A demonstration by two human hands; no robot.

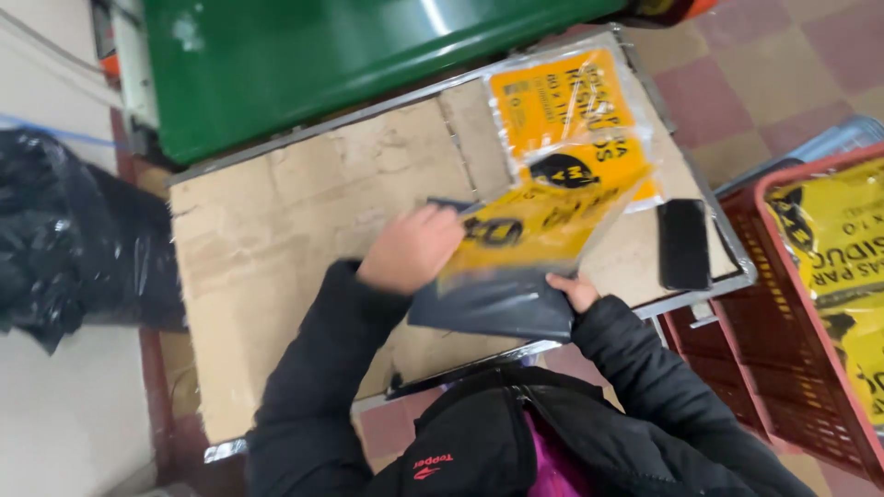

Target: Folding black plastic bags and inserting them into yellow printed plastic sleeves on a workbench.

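My left hand point(410, 248) grips the upper left edge of a clear plastic packet point(534, 225) with a yellow and black printed label and dark folded bags inside. My right hand point(575, 292) holds the packet's lower right corner from beneath. The packet is tilted above a cardboard-covered table point(276, 230). A second similar yellow-labelled packet point(562, 101) lies flat on the cardboard just behind it. Both my sleeves are black.
A black phone point(683, 244) lies on the table's right edge. A red plastic crate point(783, 368) at the right holds more yellow packets point(843, 248). A green bin point(322, 55) stands behind the table. A black rubbish bag point(64, 239) sits at the left.
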